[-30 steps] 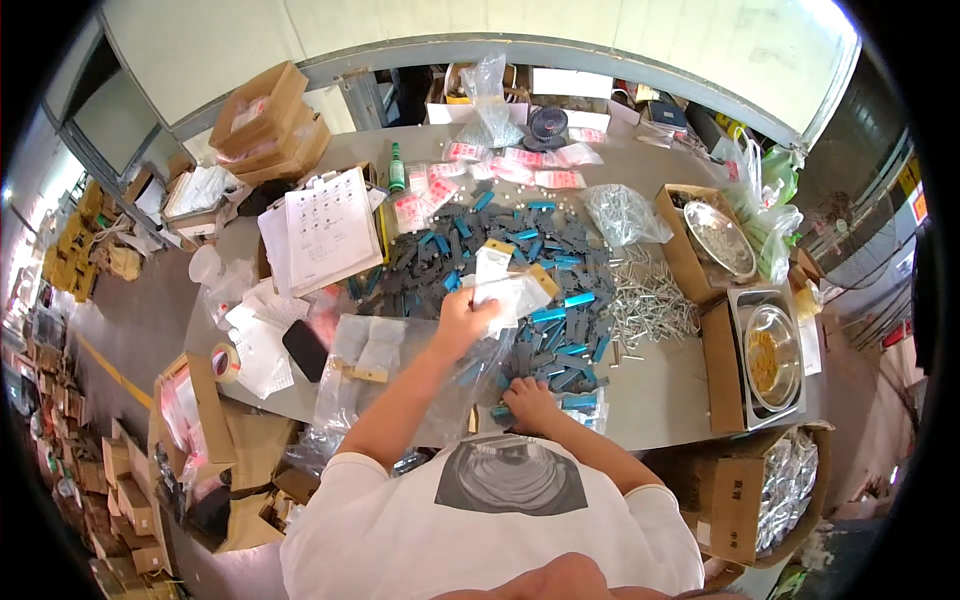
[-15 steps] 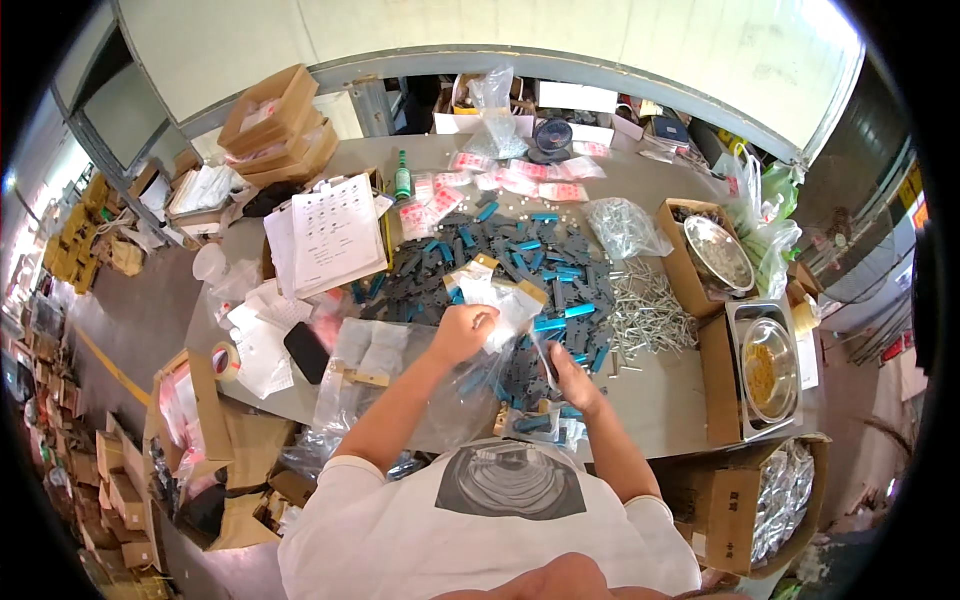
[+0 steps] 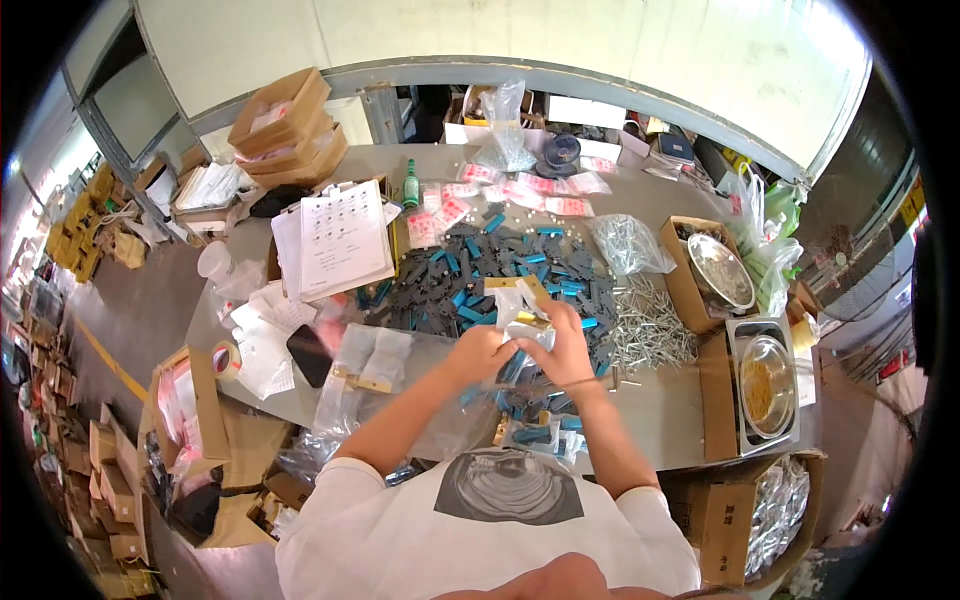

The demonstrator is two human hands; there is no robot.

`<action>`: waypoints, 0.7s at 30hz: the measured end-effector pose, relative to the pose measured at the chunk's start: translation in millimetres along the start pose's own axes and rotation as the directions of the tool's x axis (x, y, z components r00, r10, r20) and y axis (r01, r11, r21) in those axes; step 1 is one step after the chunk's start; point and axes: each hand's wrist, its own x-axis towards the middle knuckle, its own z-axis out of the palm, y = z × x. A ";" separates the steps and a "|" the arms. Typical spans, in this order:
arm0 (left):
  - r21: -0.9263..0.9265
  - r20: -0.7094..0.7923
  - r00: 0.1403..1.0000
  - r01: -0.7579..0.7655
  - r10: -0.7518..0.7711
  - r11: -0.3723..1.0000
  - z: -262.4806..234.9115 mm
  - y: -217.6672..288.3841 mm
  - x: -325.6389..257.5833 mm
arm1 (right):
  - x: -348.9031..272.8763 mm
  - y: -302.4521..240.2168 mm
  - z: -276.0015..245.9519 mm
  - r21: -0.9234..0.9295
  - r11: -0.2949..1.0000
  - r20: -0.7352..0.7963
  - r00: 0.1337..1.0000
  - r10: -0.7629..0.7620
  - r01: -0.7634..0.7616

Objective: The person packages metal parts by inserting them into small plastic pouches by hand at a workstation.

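Observation:
My left hand [image 3: 482, 352] and my right hand [image 3: 566, 348] meet over the middle of the table, thumbs close together. Both are closed on a small transparent plastic bag [image 3: 508, 304] with a yellow-brown strip at its top. Something gold-coloured shows near my right fingers, too small to name. Beneath and beyond the hands spreads a pile of dark grey and blue plastic parts [image 3: 440, 290]. A large transparent plastic sheet or bag [image 3: 435, 375] lies by my left forearm, with small packets on it. More bagged blue parts [image 3: 535, 436] lie near my body.
Loose screws [image 3: 650, 325] and a bag of screws [image 3: 628, 245] lie right. Beyond stand a cardboard box with a metal bowl [image 3: 718, 270] and a steel pan [image 3: 768, 385]. Papers [image 3: 340, 240], a phone [image 3: 310, 355] and tape [image 3: 226, 360] lie left. A green bottle [image 3: 411, 185] stands behind.
My right hand has moved up and left to join my left hand at the small bag. My left hand has come slightly lower and to the right.

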 end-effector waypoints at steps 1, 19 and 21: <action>0.052 0.088 0.994 -0.064 0.059 0.997 -0.6 0.7 1.0 | 4.6 3.1 0.9 0.097 0.995 0.164 0.986 -0.031 0.015; -0.503 -0.007 0.796 0.520 -0.605 0.690 10.4 -30.2 24.5 | 37.8 72.0 81.0 0.782 -0.056 0.379 0.402 0.833 -0.621; -0.810 0.288 0.687 0.546 -0.667 0.213 -6.2 -4.5 27.3 | 40.3 87.6 88.4 0.862 -0.104 0.335 0.404 0.851 -0.495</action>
